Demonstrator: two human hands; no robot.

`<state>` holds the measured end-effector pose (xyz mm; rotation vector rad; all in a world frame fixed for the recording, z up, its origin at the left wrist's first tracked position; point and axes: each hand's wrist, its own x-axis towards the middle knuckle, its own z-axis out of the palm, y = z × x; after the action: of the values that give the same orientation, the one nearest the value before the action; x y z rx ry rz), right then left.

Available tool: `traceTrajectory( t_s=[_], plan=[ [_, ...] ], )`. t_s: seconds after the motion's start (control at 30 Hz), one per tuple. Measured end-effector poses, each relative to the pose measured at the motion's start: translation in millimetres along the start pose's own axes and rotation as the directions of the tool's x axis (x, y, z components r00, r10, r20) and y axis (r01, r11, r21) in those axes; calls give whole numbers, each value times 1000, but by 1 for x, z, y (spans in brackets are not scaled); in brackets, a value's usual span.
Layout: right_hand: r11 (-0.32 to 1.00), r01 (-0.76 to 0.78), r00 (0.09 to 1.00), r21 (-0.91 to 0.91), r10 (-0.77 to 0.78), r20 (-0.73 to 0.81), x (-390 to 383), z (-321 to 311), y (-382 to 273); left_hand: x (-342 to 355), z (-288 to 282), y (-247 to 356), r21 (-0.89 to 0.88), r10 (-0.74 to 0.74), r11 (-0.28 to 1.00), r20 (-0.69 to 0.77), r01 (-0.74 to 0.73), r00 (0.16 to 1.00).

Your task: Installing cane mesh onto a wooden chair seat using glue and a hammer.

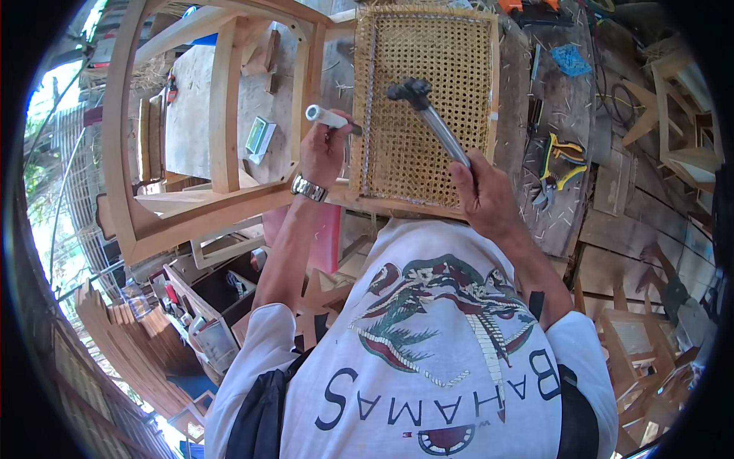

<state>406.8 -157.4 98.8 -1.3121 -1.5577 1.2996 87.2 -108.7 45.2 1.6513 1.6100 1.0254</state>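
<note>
My left hand (321, 157), with a metal watch on the wrist, is closed round a chisel-like tool (327, 118) with a pale round handle. Its dark tip points right, over the left edge of a woven cane panel (428, 84) set in a wooden frame. In my right hand (489, 191) is a claw hammer (443, 134), gripped by its handle. The hammer's dark head is above the middle of the panel, apart from the chisel. Loose cane ends fringe the panel's left side. A wooden chair frame (225, 107) stands left of the panel.
Yellow-and-black pliers (566, 159) and an adjustable wrench (544, 195) lie right of the panel, below a blue bundle (570, 60). A small green-and-white box (260, 139) shows through the chair frame. Another person's limbs (656, 264) appear far right, near wooden frames.
</note>
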Motion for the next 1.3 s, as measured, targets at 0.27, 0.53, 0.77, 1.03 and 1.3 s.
traceTrajectory(
  t_s=[0.27,0.53,0.77,1.03,1.3],
  plan=[
    [1000,-18,999,-6,18,41,-4,3,-2,-10,5,22,235,123,960,122,-149,985],
    [988,120,992,92,-123,35,-5,-4,-40,-12,8,23,384,145,905,125,-183,981],
    [945,282,959,168,-280,-40,-7,-1,-54,-18,13,23,396,153,903,71,-168,986],
    [968,207,978,-143,-206,23,7,26,5,-9,15,19,372,140,912,113,-173,984],
    [957,194,981,-215,-192,32,12,32,14,-15,13,9,296,105,945,125,-138,987]
  ],
)
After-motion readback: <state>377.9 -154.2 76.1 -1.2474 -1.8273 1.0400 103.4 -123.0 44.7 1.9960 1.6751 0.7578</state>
